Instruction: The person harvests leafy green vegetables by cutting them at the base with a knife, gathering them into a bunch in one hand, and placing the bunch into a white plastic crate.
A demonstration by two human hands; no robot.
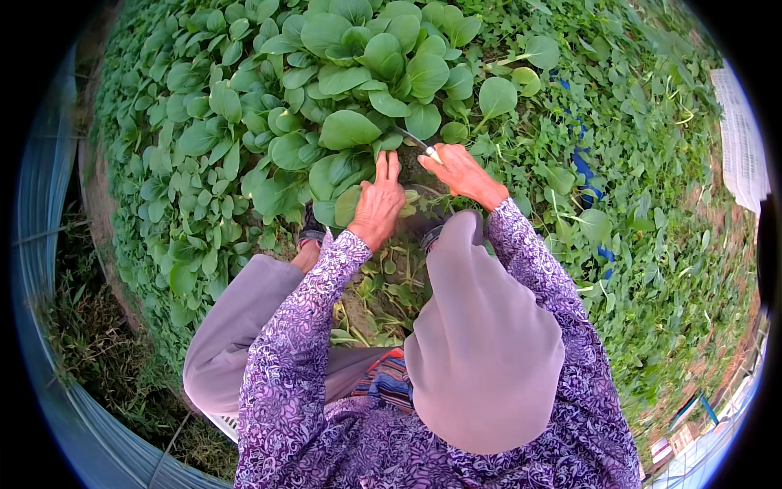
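Observation:
My right hand (462, 172) is closed around the pale handle of a knife (418, 142), whose blade points up and left, its tip hidden low among the leaves. Just left of it, my left hand (382, 205) reaches to the base of a leafy green plant (350, 129) with two fingers stretched out at a leaf (388, 143). Whether those fingers grip the leaf or only touch it cannot be made out. Broad round leaves of a larger leafy clump (382, 55) spread above both hands.
Dense leafy greens (201, 140) fill the left side. On the right are low weeds (660, 202), loose leaves and a blue strip (583, 168). A white perforated sheet or crate (740, 137) stands at the far right. Blue sheeting (46, 183) curves along the left edge.

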